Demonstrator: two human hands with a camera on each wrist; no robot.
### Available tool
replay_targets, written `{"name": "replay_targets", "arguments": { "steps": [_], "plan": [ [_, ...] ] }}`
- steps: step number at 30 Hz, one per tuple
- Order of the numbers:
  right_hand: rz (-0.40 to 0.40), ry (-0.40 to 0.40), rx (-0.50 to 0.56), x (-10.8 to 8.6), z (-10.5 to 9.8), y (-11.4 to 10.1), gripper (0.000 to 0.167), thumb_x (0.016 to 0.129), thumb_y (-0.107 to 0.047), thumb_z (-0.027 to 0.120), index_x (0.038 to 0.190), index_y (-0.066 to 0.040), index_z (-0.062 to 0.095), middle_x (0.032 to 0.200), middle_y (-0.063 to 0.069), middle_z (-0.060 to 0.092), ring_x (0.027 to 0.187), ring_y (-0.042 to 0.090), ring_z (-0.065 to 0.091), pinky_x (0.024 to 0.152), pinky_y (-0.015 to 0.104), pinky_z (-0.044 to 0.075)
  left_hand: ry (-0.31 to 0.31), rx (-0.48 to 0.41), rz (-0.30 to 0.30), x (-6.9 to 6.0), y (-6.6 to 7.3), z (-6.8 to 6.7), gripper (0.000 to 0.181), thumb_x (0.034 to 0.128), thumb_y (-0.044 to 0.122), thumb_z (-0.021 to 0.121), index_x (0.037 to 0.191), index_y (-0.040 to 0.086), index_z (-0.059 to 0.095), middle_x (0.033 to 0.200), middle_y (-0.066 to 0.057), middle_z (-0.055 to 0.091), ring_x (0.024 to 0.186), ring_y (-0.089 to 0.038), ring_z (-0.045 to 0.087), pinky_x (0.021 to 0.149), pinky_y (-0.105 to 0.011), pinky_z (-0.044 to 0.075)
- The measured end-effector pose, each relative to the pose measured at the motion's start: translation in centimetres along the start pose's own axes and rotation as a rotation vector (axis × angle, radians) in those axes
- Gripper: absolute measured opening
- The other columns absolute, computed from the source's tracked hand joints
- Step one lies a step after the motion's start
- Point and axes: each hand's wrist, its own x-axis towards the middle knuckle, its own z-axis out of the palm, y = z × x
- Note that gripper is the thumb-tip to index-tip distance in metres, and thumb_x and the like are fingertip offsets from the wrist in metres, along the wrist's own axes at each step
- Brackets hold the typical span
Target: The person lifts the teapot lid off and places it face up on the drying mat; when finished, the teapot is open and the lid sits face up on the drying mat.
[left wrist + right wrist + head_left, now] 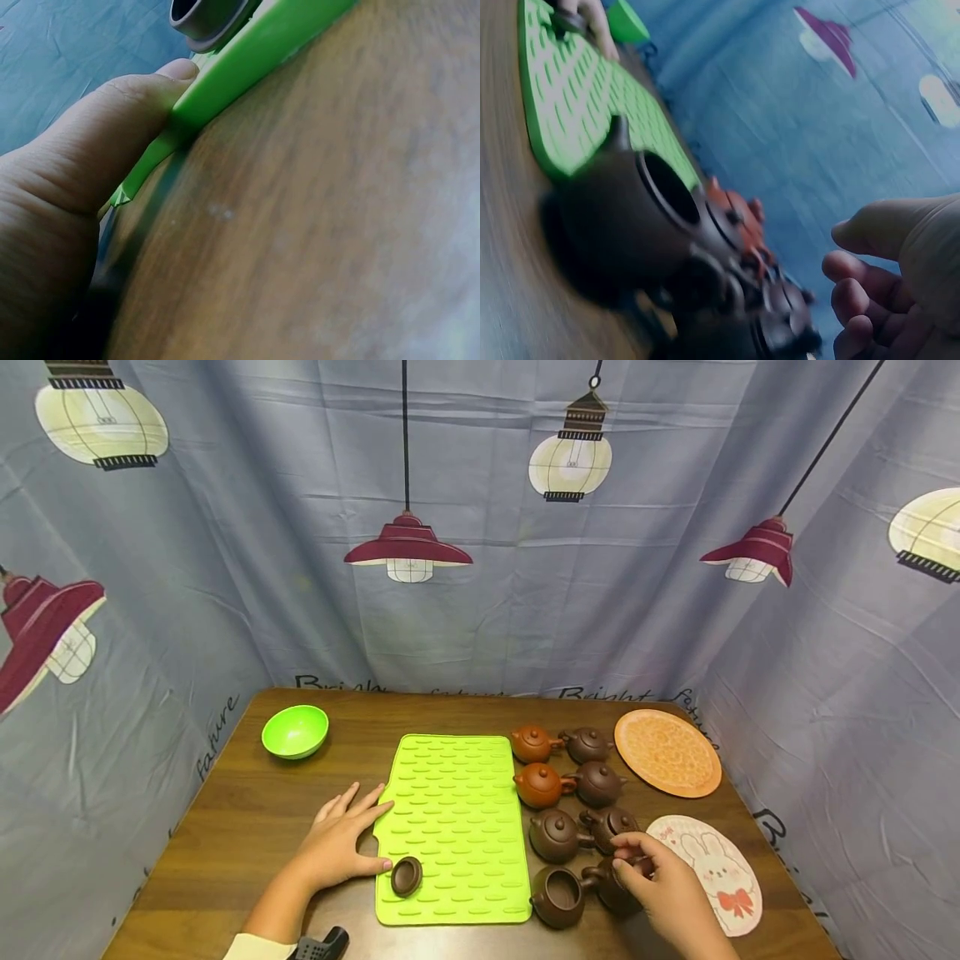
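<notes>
My left hand (341, 843) rests with spread fingers at the left edge of a light green mat (465, 827). Its thumb touches the mat beside a dark brown lid (406, 877), which lies with its hollow underside up. My right hand (660, 877) hovers over the front right dark teapot (617, 893), fingers loosely bent; in the right wrist view nothing shows between them. The hand partly hides this teapot. Just left of it stands a lidless dark teapot (558, 900), its round mouth uncovered. Behind these are lidded brown teapots (555, 835) and two orange-brown ones (540, 785).
A green bowl (296, 732) stands at the back left of the wooden table (225, 827). At the right lie a round orange mat (667, 752) and a round rabbit-print mat (712, 868). A grey-blue curtain (480, 635) with printed lamps hangs around the table.
</notes>
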Motion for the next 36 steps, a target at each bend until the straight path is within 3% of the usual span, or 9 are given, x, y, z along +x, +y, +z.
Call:
{"name": "replay_targets", "arguments": {
  "steps": [8,16,21,31,36],
  "plan": [
    [-0.052,0.054,-0.124,-0.4,-1.4,2.8,0.029,0.096,-0.021,0.077,0.124,-0.015,0.071,0.107,0.002,0.069,0.074,0.003,0.052,0.06,0.024,0.043,0.007,-0.003,0.004,0.1,0.0,0.0,0.103,0.0745,0.088,0.067,0.159,0.032,0.048,0.173,0.005,0.027,0.161,-0.042,0.017,0.124,-0.067,0.009],
    [0.011,-0.037,-0.156,-0.4,-2.0,4.3,0.038,0.094,-0.018,0.079,0.13,-0.01,0.069,0.104,0.002,0.063,0.074,0.006,0.05,0.064,0.024,0.043,0.02,0.007,0.006,0.0,0.0,-0.1,0.102,0.0744,0.085,0.071,0.158,0.031,0.049,0.173,0.004,0.03,0.16,-0.043,0.019,0.123,-0.067,0.01],
    [0.031,-0.03,-0.194,-0.4,-1.8,5.3,0.037,0.092,-0.017,0.08,0.128,-0.012,0.07,0.102,0.001,0.063,0.078,0.006,0.052,0.067,0.024,0.045,0.016,0.003,0.006,0.0,0.1,0.0,0.102,0.0736,0.085,0.071,0.158,0.032,0.049,0.173,0.004,0.03,0.16,-0.042,0.019,0.123,-0.066,0.011],
    [0.087,-0.078,-0.109,-0.1,-1.1,6.1,0.029,0.094,-0.011,0.075,0.123,-0.01,0.07,0.098,-0.001,0.068,0.08,0.007,0.061,0.066,0.024,0.05,0.028,-0.007,0.006,0.0,0.0,0.1,0.101,0.0734,0.083,0.073,0.158,0.032,0.05,0.172,0.006,0.03,0.16,-0.041,0.019,0.124,-0.066,0.01],
    [0.054,-0.054,-0.085,-0.1,-0.7,5.9,0.03,0.094,-0.015,0.078,0.123,-0.009,0.07,0.098,0.0,0.064,0.077,0.006,0.056,0.066,0.024,0.048,0.045,-0.011,0.019,0.0,0.0,0.1,0.1,0.0741,0.082,0.073,0.157,0.031,0.051,0.172,0.003,0.032,0.159,-0.043,0.021,0.123,-0.067,0.011]
  ]
}}
